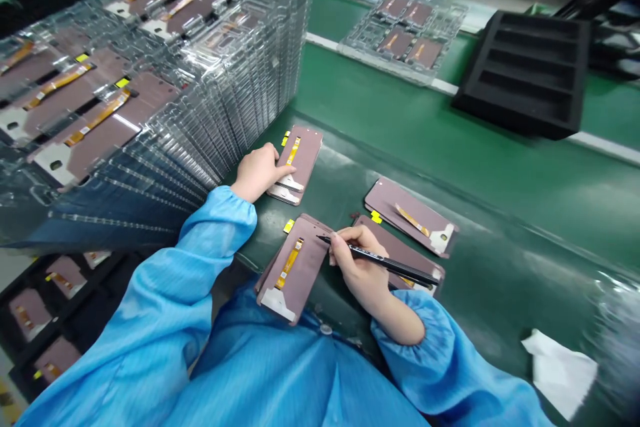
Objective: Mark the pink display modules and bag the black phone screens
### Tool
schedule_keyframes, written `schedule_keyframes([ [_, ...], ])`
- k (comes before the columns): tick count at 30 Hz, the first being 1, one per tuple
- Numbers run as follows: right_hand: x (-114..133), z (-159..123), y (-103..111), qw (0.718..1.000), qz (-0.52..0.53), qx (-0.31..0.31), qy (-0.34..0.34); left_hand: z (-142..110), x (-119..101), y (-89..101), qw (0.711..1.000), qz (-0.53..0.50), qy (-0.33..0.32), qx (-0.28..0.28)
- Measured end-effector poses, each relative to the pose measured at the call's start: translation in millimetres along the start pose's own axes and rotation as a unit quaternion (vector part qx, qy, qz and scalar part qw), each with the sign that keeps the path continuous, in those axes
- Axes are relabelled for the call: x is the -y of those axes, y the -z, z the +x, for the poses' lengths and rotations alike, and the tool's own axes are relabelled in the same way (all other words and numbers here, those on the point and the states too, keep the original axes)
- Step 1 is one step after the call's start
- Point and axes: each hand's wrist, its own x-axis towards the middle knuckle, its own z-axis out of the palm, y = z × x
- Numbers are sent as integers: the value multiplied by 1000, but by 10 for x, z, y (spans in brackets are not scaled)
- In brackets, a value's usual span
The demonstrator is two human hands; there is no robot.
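Stack (253, 77) of clear trays is standing at far left, brown panels (153, 97) with orange strips lying in its top trays. Below it, a dark tray (87, 320) is holding more panels, partly cut off by the frame edge. Left hand (257, 172), blue sleeve, is reaching just right of the stack and touching the far pile (307, 150) of panels. Thumb is lying over the pile's pale lower end, fingers bending at its left edge; cannot tell whether they are gripping a panel. Near pile (307, 267) is lying askew in front of the person, closer to the body, yellow tab sticking out at top left. Right hand (363, 267) is pinching a black pen (395, 265), tip pointing left at the near pile's top panel, by its upper right corner; cannot tell whether the tip is touching. Right of that, the lower panel (393, 240) is lying partly hidden behind hand and pen. Upper panel (415, 213) is lying slanted just beyond it, atop another panel. Farther back, a clear tray (425, 75) is holding four panels. Black tray (530, 107) is sitting right of it, tilted in view. White wipe (563, 373) is lying crumpled at lower right, well apart from the panels.
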Motion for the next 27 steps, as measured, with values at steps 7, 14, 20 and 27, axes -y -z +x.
schedule_keyframes([
  [7, 47, 20, 4, 1000, -28, -10, 10, 57, -13, 56, 1000, -8, 18, -9],
  [14, 24, 42, 21, 999, -33, -9, 3, 154, 1, 100, 994, -106, 29, 9],
  [20, 39, 42, 58, 1000, -9, -20, 10, 25, 24, 228, 953, -285, -13, 100],
  [27, 177, 116, 176, 990, 98, -95, 26, -1035, 80, 376, 865, -481, -2, 140],
])
